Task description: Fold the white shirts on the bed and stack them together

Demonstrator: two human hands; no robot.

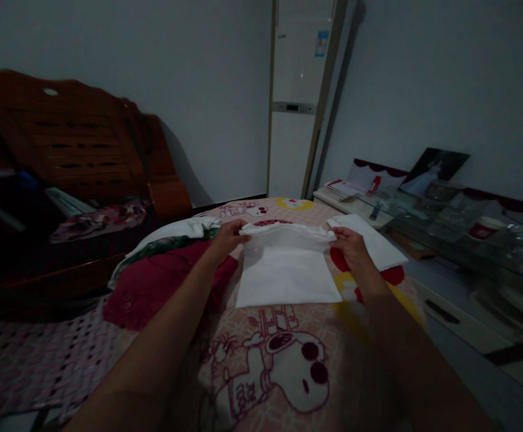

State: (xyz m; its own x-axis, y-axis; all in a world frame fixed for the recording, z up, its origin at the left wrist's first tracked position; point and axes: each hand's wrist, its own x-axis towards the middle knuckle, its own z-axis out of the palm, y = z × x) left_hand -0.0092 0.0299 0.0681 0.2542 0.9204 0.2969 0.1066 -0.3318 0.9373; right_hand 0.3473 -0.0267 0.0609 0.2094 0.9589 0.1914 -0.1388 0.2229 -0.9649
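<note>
A white garment [288, 276], partly folded into a rectangle, lies in front of me on a cloth with cartoon dog prints [288, 372]. My left hand [231, 239] pinches its far left corner, and my right hand [349, 245] pinches the far right corner. Between the hands the garment's far edge is lifted a little and sags slightly. Just beyond my right hand rests another folded white cloth [373, 240]. Left of my left forearm are a crumpled dark pink garment [153, 282] and, behind it, a white and green one [176, 231].
A wooden bench [77, 144] with fabric on its seat stands at the left. A tall white cabinet air conditioner [292, 144] fills the corner. Along the right runs a glass-topped cabinet [445, 222] with papers, a paper cup [486, 228] and a photo [435, 171].
</note>
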